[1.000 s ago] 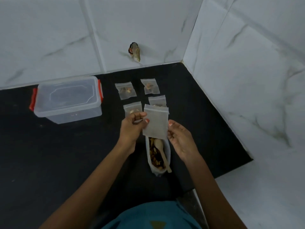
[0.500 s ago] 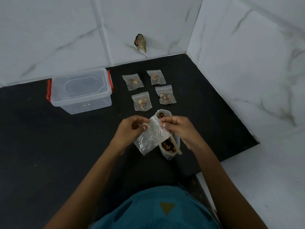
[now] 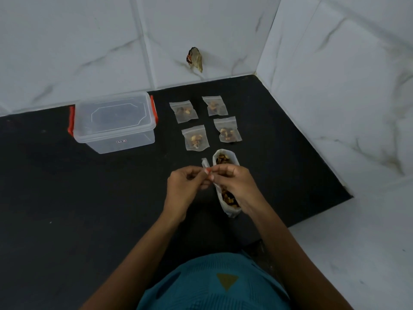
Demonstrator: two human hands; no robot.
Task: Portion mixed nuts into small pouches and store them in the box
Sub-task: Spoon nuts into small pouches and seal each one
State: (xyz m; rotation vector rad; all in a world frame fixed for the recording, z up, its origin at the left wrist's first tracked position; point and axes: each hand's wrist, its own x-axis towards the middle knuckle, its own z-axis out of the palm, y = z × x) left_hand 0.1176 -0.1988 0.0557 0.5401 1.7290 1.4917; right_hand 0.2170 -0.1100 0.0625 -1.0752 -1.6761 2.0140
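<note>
My left hand [image 3: 186, 186] and my right hand [image 3: 237, 184] meet over the black counter and both pinch a small empty pouch [image 3: 206, 164], which is crumpled between the fingertips. Just behind and under my right hand lies the open bag of mixed nuts [image 3: 224, 159]. Several filled pouches lie beyond it in two rows, among them one at front left [image 3: 195, 138] and one at front right [image 3: 227, 130]. The clear plastic box [image 3: 114, 121] with red clips stands at the left with its lid on.
White marble-look tiled walls close the back and right side of the black counter [image 3: 89, 198]. A small crumpled wrapper [image 3: 194, 59] sticks to the back wall. My teal shirt [image 3: 212, 285] fills the bottom of the view.
The empty pouch, held up flat one second ago, has been lowered and bunched between both hands' fingertips. The view has shifted, so the box and filled pouches appear further right and fully visible.
</note>
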